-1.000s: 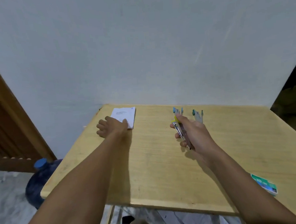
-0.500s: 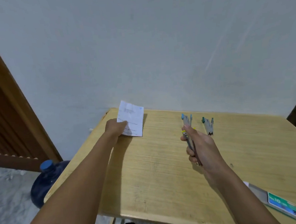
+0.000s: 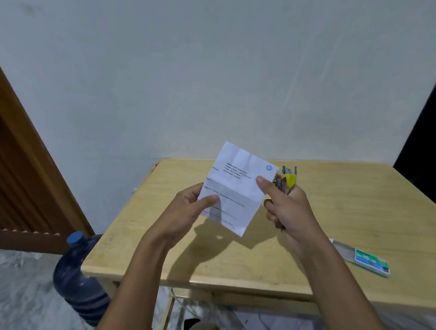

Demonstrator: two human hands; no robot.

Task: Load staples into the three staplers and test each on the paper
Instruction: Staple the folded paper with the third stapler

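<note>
A folded white printed paper (image 3: 235, 186) is held up above the wooden table (image 3: 342, 208). My left hand (image 3: 189, 210) pinches its left edge between thumb and fingers. My right hand (image 3: 287, 211) grips a yellow-tipped metal stapler (image 3: 285, 183), and its thumb touches the paper's right edge. Behind that stapler, a green-tipped stapler (image 3: 290, 170) lies on the table near the far edge, partly hidden. A third stapler is not visible.
A green staple box (image 3: 365, 259) with its tray slid out lies on the table at the right. A blue water bottle (image 3: 78, 278) stands on the floor left of the table. A wooden door frame (image 3: 19, 141) is further left.
My left hand lifted the paper off the far left of the table and brought it rightwards to the stapler. My right hand rose slightly with the stapler and met the paper.
</note>
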